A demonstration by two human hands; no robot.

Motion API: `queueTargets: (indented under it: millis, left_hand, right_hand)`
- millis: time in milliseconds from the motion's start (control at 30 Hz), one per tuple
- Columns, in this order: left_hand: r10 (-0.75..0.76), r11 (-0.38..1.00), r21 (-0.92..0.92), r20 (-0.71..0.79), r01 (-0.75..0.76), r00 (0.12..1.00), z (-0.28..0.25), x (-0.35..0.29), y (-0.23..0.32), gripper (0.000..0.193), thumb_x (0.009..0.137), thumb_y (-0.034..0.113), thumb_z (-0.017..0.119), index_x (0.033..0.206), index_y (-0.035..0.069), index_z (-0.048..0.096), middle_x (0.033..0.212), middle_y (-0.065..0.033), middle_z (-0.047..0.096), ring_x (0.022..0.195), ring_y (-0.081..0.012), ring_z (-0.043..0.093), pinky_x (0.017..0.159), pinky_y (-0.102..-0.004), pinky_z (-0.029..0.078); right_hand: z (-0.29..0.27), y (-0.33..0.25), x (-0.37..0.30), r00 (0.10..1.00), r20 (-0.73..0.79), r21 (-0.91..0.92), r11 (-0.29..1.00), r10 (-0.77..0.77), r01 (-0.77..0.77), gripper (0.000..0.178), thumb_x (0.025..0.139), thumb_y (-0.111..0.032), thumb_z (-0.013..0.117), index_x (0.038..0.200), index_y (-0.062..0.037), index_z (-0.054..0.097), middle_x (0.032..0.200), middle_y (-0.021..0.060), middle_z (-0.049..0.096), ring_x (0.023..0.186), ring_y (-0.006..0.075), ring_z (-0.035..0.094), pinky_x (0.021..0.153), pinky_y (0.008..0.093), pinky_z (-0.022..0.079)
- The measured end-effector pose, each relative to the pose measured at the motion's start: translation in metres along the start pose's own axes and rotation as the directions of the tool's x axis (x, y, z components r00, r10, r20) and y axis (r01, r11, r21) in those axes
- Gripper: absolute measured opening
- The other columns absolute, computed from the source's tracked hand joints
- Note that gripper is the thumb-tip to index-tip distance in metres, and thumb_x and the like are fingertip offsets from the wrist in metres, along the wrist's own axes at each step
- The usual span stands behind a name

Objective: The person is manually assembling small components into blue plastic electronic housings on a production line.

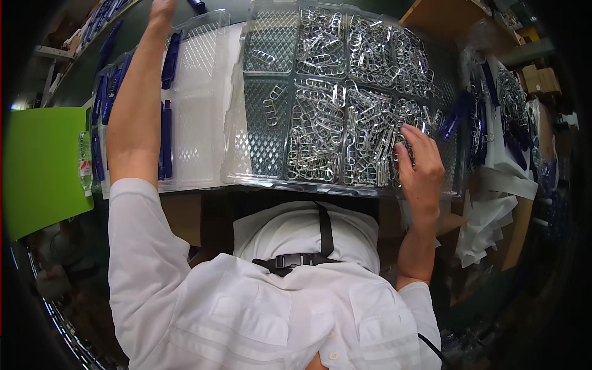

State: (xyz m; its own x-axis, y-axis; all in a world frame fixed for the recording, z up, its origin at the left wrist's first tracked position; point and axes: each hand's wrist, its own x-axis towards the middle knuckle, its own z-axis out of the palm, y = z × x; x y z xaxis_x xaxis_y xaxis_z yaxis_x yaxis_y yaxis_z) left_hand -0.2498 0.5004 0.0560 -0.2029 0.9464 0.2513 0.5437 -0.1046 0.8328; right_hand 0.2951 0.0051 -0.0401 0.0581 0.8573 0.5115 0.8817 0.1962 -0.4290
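My right hand (422, 166) rests over the near right part of a clear compartmented tray (262, 161). Its thumb and index finger are bent and parted, with the tips at a heap of small shiny metal pieces (370, 132), each a ladder-like frame with slots. No piece shows plainly between those fingers. My left arm stretches far forward, and only part of my left hand (162, 8) shows at the top edge; its fingers are out of the picture. Near that hand lies a dark blue object (197, 6).
A second clear tray (196, 123) at left holds long dark blue parts (166, 139). Beside it are a green panel (43, 166) and a plastic bottle (85, 163). At right are more blue parts (456, 116), metal pieces and crumpled white sheets (487, 228). A cardboard box (447, 18) stands behind.
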Motion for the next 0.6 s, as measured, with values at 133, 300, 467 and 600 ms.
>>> queueTargets:
  millis: [133, 300, 467, 600]
  left_hand:
    - [0.219, 0.967, -0.159, 0.128, -0.198, 0.967, 0.139, -0.018, -0.097, 0.056, 0.1, 0.026, 0.066, 0.15, 0.003, 0.053, 0.143, -0.0102, 0.063, 0.132, -0.0208, 0.058, 0.108, -0.0308, 0.044]
    - [0.298, 0.951, -0.044, -0.131, -0.305, 0.946, -0.154, -0.196, -0.053, 0.038, 0.104, 0.009, 0.059, 0.142, 0.005, 0.062, 0.132, -0.0073, 0.067, 0.124, -0.0147, 0.062, 0.108, -0.0271, 0.045]
    - [0.264, 0.91, 0.407, -0.439, -0.072, 0.859, -0.352, -0.396, -0.102, 0.028, 0.102, 0.009, 0.062, 0.128, 0.0, 0.067, 0.114, -0.0067, 0.073, 0.104, -0.0139, 0.068, 0.094, -0.0276, 0.051]
    - [-0.257, 0.689, 0.483, -0.535, 0.54, 0.805, -0.415, -0.603, -0.173, 0.026, 0.097, 0.014, 0.066, 0.118, 0.001, 0.072, 0.095, -0.0084, 0.077, 0.083, -0.013, 0.072, 0.079, -0.0284, 0.056]
  right_hand:
    - [0.008, -0.001, 0.038, 0.99, 0.105, -0.185, 0.98, 0.091, -0.07, 0.021, 0.091, -0.009, 0.073, 0.112, -0.004, 0.072, 0.111, 0.0102, 0.073, 0.099, 0.0306, 0.069, 0.086, 0.0403, 0.057]
    - [0.06, -0.005, 0.097, 0.941, 0.333, -0.246, 0.958, -0.057, 0.145, 0.025, 0.098, -0.03, 0.069, 0.104, -0.0065, 0.075, 0.101, 0.0091, 0.072, 0.096, 0.0306, 0.069, 0.083, 0.0417, 0.056]
    - [0.074, 0.063, 0.101, 0.897, 0.432, -0.054, 0.991, -0.089, 0.125, 0.019, 0.1, -0.02, 0.066, 0.111, -0.0053, 0.071, 0.108, 0.0095, 0.07, 0.096, 0.0298, 0.068, 0.086, 0.0363, 0.052]
    - [0.066, 0.091, 0.103, 0.925, 0.381, 0.024, 1.0, -0.003, -0.007, 0.028, 0.106, -0.021, 0.062, 0.123, 0.0007, 0.068, 0.121, 0.0113, 0.071, 0.106, 0.0185, 0.067, 0.097, 0.0302, 0.049]
